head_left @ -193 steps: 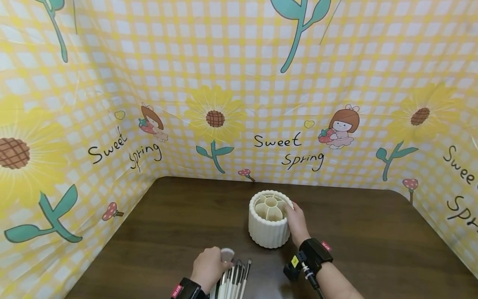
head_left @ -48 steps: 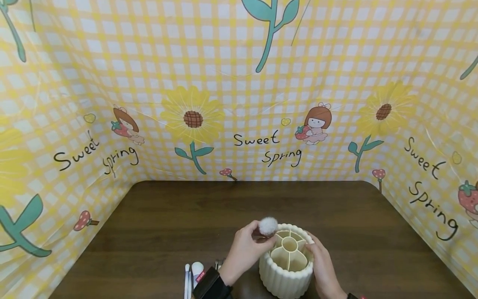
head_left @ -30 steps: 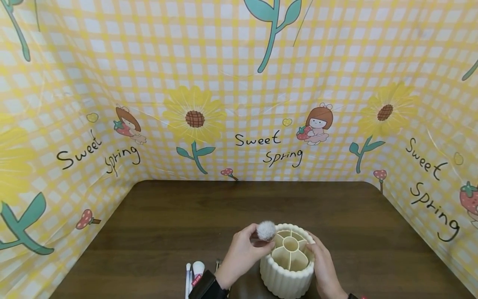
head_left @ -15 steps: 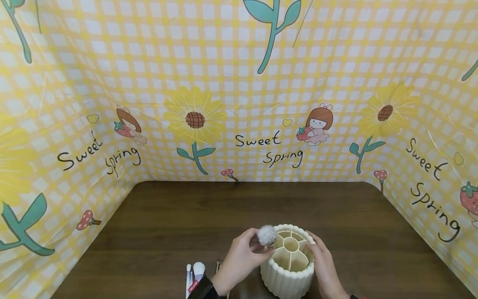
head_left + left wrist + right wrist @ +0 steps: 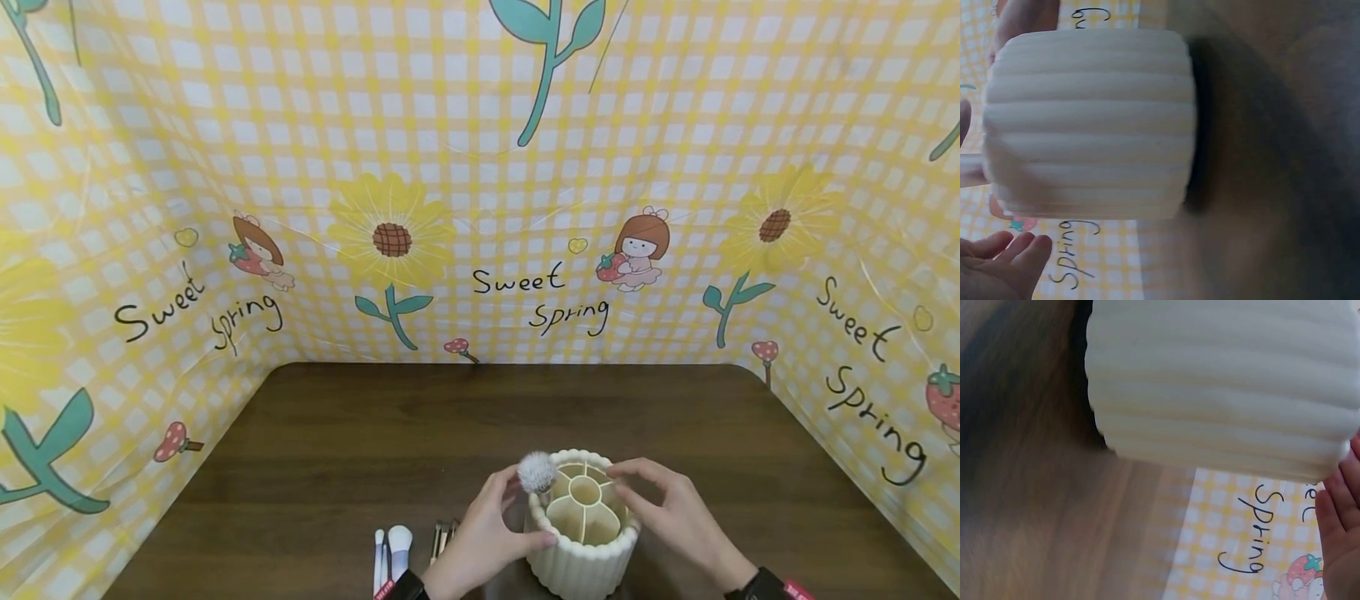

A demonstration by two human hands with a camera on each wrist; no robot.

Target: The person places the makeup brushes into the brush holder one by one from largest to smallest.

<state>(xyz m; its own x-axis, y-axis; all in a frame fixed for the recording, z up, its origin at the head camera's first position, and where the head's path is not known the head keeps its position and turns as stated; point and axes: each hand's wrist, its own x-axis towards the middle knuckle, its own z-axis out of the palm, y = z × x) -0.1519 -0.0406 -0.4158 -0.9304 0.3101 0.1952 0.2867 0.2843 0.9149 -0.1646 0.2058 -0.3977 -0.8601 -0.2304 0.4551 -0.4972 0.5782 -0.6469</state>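
Observation:
A fluffy white makeup brush (image 5: 537, 472) stands at the left rim of a ribbed cream brush holder (image 5: 581, 567), whose inside is split into petal-shaped compartments round a central ring. In the left wrist view, the handle of the brush (image 5: 972, 170) goes down past the holder's rim. My left hand (image 5: 487, 533) is spread beside the holder, its thumb at the front rim and its fingertips close to the brush head; I cannot tell whether they touch it. At the right rim is my right hand (image 5: 678, 517), its fingers loosely bent and holding nothing.
Left of the holder lie a white-headed makeup brush (image 5: 400, 540), a slimmer brush (image 5: 378, 550) and some brown-tipped brushes (image 5: 442, 533), partly hidden by the left hand. A yellow checked cloth (image 5: 480, 125) walls in the dark wooden table (image 5: 360, 417).
The left hand, which was pinching the fluffy brush, has spread its thumb away from it. The right hand has lifted from its grip on the holder. Earlier, the holder stood farther back.

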